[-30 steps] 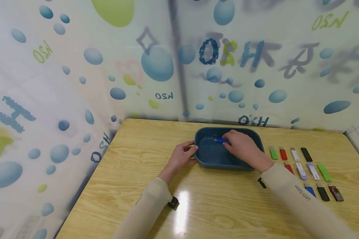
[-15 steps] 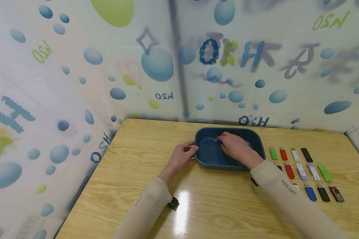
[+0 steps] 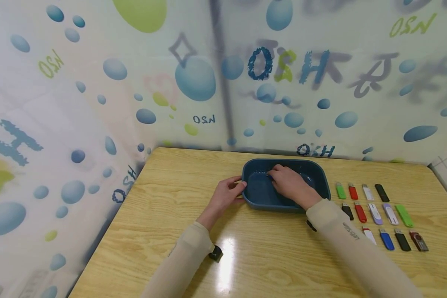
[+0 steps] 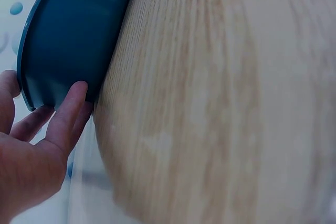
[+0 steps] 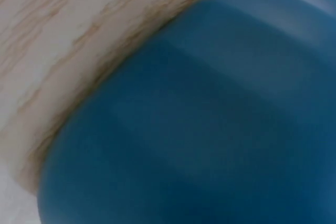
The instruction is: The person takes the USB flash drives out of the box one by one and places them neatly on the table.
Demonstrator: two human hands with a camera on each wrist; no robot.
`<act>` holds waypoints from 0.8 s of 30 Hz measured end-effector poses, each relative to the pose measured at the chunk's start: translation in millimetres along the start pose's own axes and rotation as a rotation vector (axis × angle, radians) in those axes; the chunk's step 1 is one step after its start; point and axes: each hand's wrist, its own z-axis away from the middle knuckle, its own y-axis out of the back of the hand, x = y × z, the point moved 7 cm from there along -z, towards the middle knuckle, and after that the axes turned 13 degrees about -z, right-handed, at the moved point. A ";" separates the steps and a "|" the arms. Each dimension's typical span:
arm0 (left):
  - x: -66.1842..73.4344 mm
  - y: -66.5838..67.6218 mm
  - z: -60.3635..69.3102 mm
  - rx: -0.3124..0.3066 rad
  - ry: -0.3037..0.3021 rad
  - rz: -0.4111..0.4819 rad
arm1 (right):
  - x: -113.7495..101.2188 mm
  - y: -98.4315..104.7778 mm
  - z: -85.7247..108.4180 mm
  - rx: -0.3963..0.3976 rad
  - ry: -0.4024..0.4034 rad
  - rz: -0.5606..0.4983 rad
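Observation:
A dark blue plastic basin [image 3: 258,194] stands on the wooden table. My left hand [image 3: 227,192] holds its left end, with the thumb at the rim; in the left wrist view, the fingers [image 4: 65,114] lie against the outer wall. Inside the basin, my right hand [image 3: 290,184] has its fingertips bent down near the far wall. It grips a blue USB stick, which the fingers now hide almost wholly. The right wrist view is filled by the basin's outer wall [image 5: 199,119], with no hand in it.
Several USB sticks lie in rows to the right of the basin, among them a green one [image 3: 340,191], a black one [image 3: 381,193], a blue one [image 3: 387,239] and a dark red one [image 3: 419,241]. Behind the table [image 3: 186,178] hangs a patterned curtain [image 3: 164,74].
My right hand has moved left inside the basin and covered the blue USB stick. Its sleeve has moved off several sticks at the right. The left hand has stayed still.

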 end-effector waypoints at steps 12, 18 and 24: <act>0.2 0.7 0.6 0.018 0.016 -0.001 | 5.3 -0.7 0.9 0.027 0.015 -0.008; 0.6 0.8 0.8 0.012 0.013 0.002 | 6.0 0.6 2.5 -0.017 0.035 -0.049; 1.2 0.4 1.0 0.003 -0.002 0.002 | 17.2 -1.1 1.4 -0.092 -0.054 -0.109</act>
